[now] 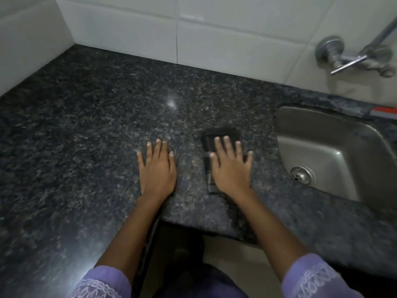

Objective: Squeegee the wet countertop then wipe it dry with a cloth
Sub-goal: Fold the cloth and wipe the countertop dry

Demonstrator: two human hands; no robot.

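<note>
Presently the dark folded cloth (223,136) is pressed flat under the open right hand (231,168), just left of the steel sink (322,134), the left hand (158,168) spread empty on the speckled granite surface (86,125); streaks may be left if the cloth bunches or slides into the sink.

Arms: 2, bare from approx mid-forearm down.
Left hand (158,168): no rings, no watch; short pale nails.
Right hand (233,166): same, nothing worn.
Sleeves: light purple fabric, loose cuffs, white lace-type embroidery w/ zigzag & loop pattern near hems.
Lower garment: dark, blurred.
</note>
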